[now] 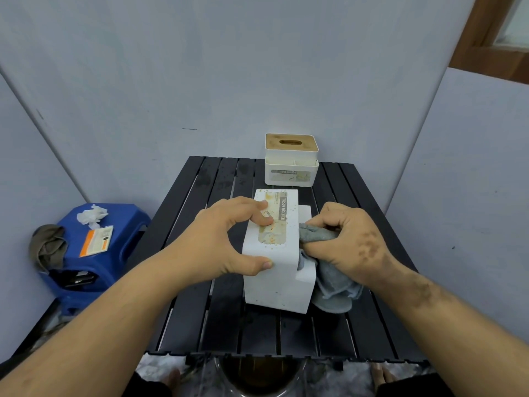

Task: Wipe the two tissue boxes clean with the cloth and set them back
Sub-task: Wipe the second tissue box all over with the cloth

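Observation:
A white tissue box (276, 277) lies tipped on its side in the middle of the black slatted table (200, 325), its speckled label face turned up. My left hand (226, 239) grips it from the left, fingers on the label and thumb on the near face. My right hand (347, 242) holds a bunched grey cloth (333, 285) against the box's right side, where a step is cut into it. A second white tissue box (291, 167) with a wooden slotted lid stands upright at the table's far edge.
Left of the table stands a blue plastic stool (123, 224) carrying crumpled tissue (91, 215), an orange-and-white packet (96, 240) and a brown rag (48, 246). Grey walls close in behind and on both sides. A round dark vessel (257, 376) sits below the table's near edge.

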Demonstrator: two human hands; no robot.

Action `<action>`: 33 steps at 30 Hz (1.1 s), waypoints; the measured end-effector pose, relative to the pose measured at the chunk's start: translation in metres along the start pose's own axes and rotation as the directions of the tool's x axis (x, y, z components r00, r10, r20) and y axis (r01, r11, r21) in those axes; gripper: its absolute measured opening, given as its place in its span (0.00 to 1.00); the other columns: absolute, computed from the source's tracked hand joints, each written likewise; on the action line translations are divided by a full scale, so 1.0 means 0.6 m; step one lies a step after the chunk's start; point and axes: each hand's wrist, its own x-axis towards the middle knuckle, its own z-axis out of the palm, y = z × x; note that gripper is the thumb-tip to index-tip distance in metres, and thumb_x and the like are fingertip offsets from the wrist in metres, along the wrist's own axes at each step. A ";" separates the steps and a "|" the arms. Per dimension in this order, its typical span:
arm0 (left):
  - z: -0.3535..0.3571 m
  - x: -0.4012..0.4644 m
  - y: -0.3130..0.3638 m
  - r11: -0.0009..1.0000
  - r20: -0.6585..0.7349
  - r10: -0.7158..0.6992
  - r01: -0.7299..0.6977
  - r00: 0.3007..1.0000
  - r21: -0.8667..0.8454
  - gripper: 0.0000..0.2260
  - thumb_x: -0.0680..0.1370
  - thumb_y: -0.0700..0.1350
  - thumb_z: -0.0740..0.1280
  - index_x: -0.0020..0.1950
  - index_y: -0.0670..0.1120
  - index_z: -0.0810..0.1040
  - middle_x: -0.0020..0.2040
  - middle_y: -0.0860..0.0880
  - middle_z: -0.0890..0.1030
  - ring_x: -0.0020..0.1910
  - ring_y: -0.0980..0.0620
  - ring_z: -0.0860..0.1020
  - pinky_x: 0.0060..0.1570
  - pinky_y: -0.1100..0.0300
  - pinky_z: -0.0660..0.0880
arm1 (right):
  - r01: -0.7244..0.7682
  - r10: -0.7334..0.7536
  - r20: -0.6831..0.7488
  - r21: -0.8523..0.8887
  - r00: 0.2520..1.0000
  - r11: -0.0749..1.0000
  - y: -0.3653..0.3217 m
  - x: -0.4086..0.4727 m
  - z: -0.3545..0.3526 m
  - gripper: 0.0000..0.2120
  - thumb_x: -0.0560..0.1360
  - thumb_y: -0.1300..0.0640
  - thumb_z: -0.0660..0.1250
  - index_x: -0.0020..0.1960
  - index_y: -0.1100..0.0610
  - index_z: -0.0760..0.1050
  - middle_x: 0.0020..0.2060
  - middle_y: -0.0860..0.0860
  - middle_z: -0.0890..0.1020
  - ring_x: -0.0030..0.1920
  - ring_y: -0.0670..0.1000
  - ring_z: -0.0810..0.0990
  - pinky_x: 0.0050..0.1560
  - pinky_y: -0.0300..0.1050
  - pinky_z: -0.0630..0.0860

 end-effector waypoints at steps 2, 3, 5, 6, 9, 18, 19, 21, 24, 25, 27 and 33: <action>0.002 0.000 0.001 1.000 -0.004 -0.003 0.003 1.000 0.017 0.31 0.57 0.67 0.74 0.60 0.69 0.75 0.66 0.79 0.66 0.70 0.72 0.62 0.76 0.44 0.59 | -0.002 0.002 0.012 0.023 1.000 1.000 -0.002 -0.003 0.004 0.10 0.62 0.67 0.79 0.39 0.54 0.86 0.37 0.51 0.78 0.37 0.44 0.78 0.38 0.38 0.75; 0.002 0.000 0.001 1.000 -0.006 -0.003 0.003 1.000 0.023 0.31 0.57 0.67 0.74 0.59 0.69 0.75 0.66 0.80 0.66 0.70 0.71 0.62 0.76 0.44 0.59 | 0.000 -0.001 0.027 0.031 1.000 1.000 -0.005 -0.005 0.007 0.11 0.62 0.67 0.79 0.40 0.54 0.86 0.37 0.47 0.78 0.37 0.41 0.78 0.38 0.35 0.74; 0.003 0.000 0.002 0.999 -0.011 0.002 -0.001 1.000 0.034 0.29 0.57 0.68 0.74 0.58 0.68 0.77 0.66 0.80 0.66 0.69 0.72 0.62 0.75 0.44 0.60 | 0.012 -0.014 0.078 0.025 0.997 1.000 -0.013 -0.008 0.011 0.12 0.63 0.67 0.79 0.41 0.53 0.86 0.36 0.38 0.78 0.39 0.38 0.79 0.40 0.29 0.73; 0.003 -0.001 0.002 0.999 -0.011 0.005 -0.004 1.000 0.038 0.29 0.57 0.68 0.74 0.57 0.68 0.77 0.66 0.80 0.66 0.68 0.73 0.62 0.75 0.43 0.60 | 0.019 -0.020 0.106 0.012 0.994 1.000 -0.017 -0.008 0.009 0.12 0.63 0.67 0.79 0.40 0.52 0.86 0.35 0.35 0.78 0.39 0.36 0.79 0.40 0.28 0.72; 0.002 -0.001 0.003 0.999 0.001 0.007 -0.008 1.000 0.032 0.30 0.57 0.68 0.73 0.59 0.69 0.75 0.66 0.80 0.66 0.68 0.74 0.61 0.76 0.43 0.59 | 0.019 -0.006 0.162 -0.076 0.987 0.997 -0.021 0.002 -0.013 0.10 0.63 0.64 0.79 0.40 0.51 0.86 0.35 0.37 0.79 0.38 0.37 0.78 0.39 0.28 0.72; 0.006 -0.003 0.002 1.000 -0.009 0.006 -0.005 1.000 0.026 0.28 0.58 0.68 0.73 0.57 0.66 0.78 0.67 0.78 0.65 0.68 0.74 0.61 0.75 0.44 0.60 | -0.034 0.035 0.030 -0.011 0.999 0.999 -0.008 0.002 0.017 0.10 0.61 0.65 0.80 0.37 0.52 0.84 0.34 0.40 0.78 0.38 0.39 0.79 0.38 0.30 0.72; 0.007 -0.003 0.001 1.000 -0.011 0.007 -0.006 1.000 0.027 0.28 0.58 0.68 0.73 0.57 0.66 0.77 0.67 0.78 0.66 0.68 0.73 0.62 0.75 0.44 0.60 | -0.024 0.024 0.005 0.019 1.000 1.000 -0.005 0.000 0.024 0.11 0.60 0.66 0.80 0.37 0.52 0.84 0.34 0.40 0.78 0.38 0.39 0.79 0.38 0.30 0.73; 0.008 -0.003 0.000 1.000 -0.017 0.010 -0.010 1.000 0.029 0.29 0.58 0.68 0.73 0.58 0.67 0.76 0.67 0.78 0.66 0.68 0.73 0.62 0.75 0.43 0.60 | -0.010 0.011 -0.015 0.061 1.000 0.998 -0.001 -0.002 0.026 0.13 0.60 0.66 0.80 0.37 0.49 0.85 0.35 0.40 0.79 0.40 0.40 0.80 0.39 0.30 0.74; 0.009 -0.005 0.000 1.000 -0.034 0.012 -0.011 0.999 0.029 0.29 0.58 0.68 0.73 0.58 0.67 0.76 0.68 0.78 0.66 0.69 0.71 0.63 0.75 0.43 0.60 | -0.010 0.008 0.042 0.055 0.999 0.998 -0.005 -0.002 0.019 0.13 0.62 0.65 0.81 0.40 0.50 0.86 0.38 0.41 0.80 0.42 0.41 0.81 0.42 0.32 0.76; 0.009 -0.005 0.001 0.999 -0.036 0.015 -0.014 0.999 0.033 0.29 0.58 0.68 0.73 0.58 0.67 0.76 0.68 0.78 0.66 0.69 0.70 0.63 0.75 0.43 0.60 | -0.002 0.000 0.084 0.026 0.996 1.000 -0.009 -0.001 0.013 0.12 0.62 0.64 0.80 0.41 0.51 0.86 0.39 0.42 0.81 0.43 0.42 0.82 0.43 0.33 0.77; 0.009 -0.004 0.000 0.999 -0.031 0.021 -0.019 0.999 0.044 0.29 0.58 0.68 0.73 0.58 0.68 0.76 0.68 0.78 0.66 0.69 0.71 0.63 0.74 0.43 0.60 | 0.021 -0.010 0.185 -0.054 0.983 0.998 -0.015 0.004 -0.005 0.09 0.63 0.63 0.80 0.40 0.52 0.86 0.38 0.45 0.81 0.42 0.43 0.81 0.45 0.35 0.77; 0.006 -0.002 -0.001 0.999 -0.016 0.014 -0.014 1.000 0.038 0.30 0.58 0.68 0.73 0.60 0.70 0.74 0.68 0.77 0.66 0.69 0.72 0.62 0.75 0.42 0.59 | 0.041 0.029 0.327 -0.207 0.945 0.977 -0.014 0.019 -0.065 0.08 0.62 0.54 0.82 0.38 0.48 0.85 0.38 0.46 0.80 0.39 0.44 0.80 0.43 0.35 0.74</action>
